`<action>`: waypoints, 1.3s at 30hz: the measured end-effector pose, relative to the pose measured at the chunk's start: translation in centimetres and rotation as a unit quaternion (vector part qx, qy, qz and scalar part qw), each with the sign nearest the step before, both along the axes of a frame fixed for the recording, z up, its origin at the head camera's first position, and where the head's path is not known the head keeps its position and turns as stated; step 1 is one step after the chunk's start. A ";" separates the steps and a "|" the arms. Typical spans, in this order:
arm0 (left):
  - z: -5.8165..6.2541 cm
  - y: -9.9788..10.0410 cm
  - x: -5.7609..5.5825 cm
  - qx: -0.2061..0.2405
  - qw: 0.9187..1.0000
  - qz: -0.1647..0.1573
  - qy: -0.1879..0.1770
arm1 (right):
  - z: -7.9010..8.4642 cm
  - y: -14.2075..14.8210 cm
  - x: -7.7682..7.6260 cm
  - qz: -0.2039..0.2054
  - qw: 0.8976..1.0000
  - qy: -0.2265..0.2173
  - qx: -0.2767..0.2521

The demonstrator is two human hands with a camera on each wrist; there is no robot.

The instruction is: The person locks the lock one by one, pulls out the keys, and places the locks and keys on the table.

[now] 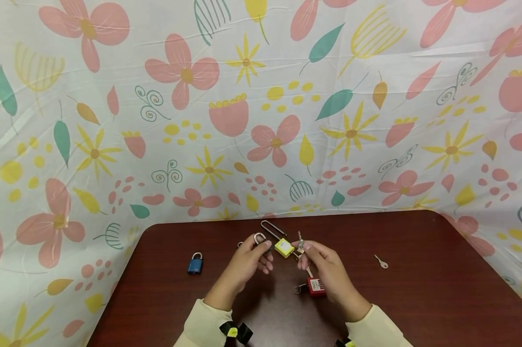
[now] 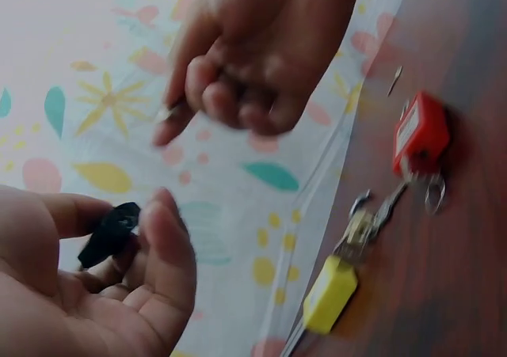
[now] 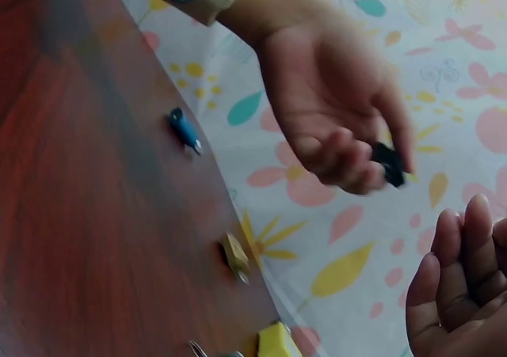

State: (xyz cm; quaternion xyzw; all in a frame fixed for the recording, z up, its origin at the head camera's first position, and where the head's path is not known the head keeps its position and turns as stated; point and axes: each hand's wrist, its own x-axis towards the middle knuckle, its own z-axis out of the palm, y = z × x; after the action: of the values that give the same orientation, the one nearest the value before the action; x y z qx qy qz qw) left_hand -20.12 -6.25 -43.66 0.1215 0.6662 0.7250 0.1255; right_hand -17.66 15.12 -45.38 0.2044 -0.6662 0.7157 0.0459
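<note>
My left hand holds a small black padlock between thumb and fingers, and its curved silver shackle sticks up past the fingertips. A short way to the right, my right hand pinches a silver key that points upward; it is mostly hidden in the left wrist view. Between and beyond the hands lies a yellow padlock with a long shackle, and keys lie beside it. Below the right hand, a red padlock rests on the table.
To the left stands a blue padlock on the dark brown table. A brass padlock, mostly hidden behind the left hand in the head view, lies farther right. A loose key lies at the right. Flower-patterned cloth hangs behind the table.
</note>
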 end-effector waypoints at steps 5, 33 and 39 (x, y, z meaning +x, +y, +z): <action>0.1 -1.8 -0.7 -0.037 0.999 -0.005 0.003 | 0.2 1.1 -0.7 -0.027 1.000 0.003 0.003; -0.3 -10.1 -1.3 -0.098 0.987 0.128 -0.026 | 0.4 8.7 -2.3 -0.146 0.988 -0.051 -0.010; -0.7 -11.5 -0.6 -0.124 0.985 0.115 -0.037 | -0.6 10.3 -2.1 -0.148 0.986 -0.067 0.021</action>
State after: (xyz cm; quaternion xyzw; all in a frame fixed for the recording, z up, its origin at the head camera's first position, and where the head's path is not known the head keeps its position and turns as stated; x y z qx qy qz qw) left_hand -20.73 -17.72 -44.32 0.0009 0.7557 0.6500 0.0797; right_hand -19.78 25.37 -45.95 0.0559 -0.7055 0.6990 0.1022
